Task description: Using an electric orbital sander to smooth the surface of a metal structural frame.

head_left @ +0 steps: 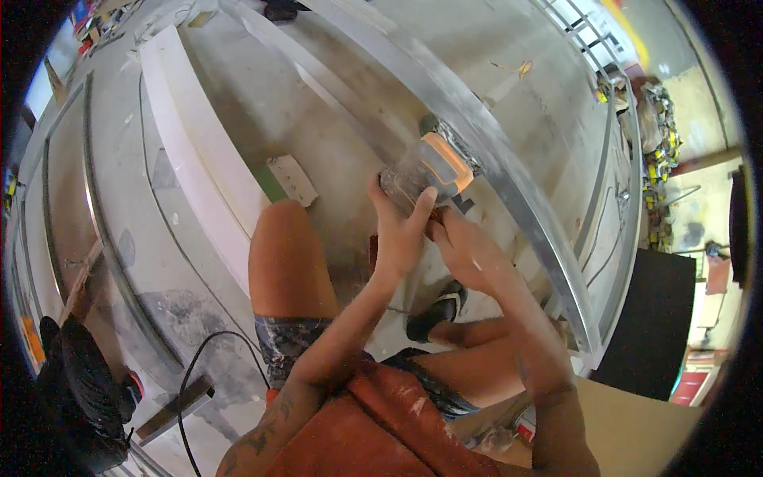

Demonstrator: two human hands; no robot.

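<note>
A dusty dark grey and orange handheld power tool [425, 175], which looks like a grinder or sander, lies against the near side of a long grey metal tube [509, 171]. My left hand [399, 230] is closed round its body, thumb on top. Just right of it, my right hand [467, 253] is closed at the tool's lower end, its fingers partly hidden. A dark rounded part sticks out at the tool's far end by the tube. Its working face is hidden from me.
A long white beam [203, 151] stretches across the floor to my left, with a green and white block [288, 180] beside it. Thin metal rails [107, 215] lie farther left. A black cable [191, 374] curves near my leg. A black panel [645, 322] stands at right.
</note>
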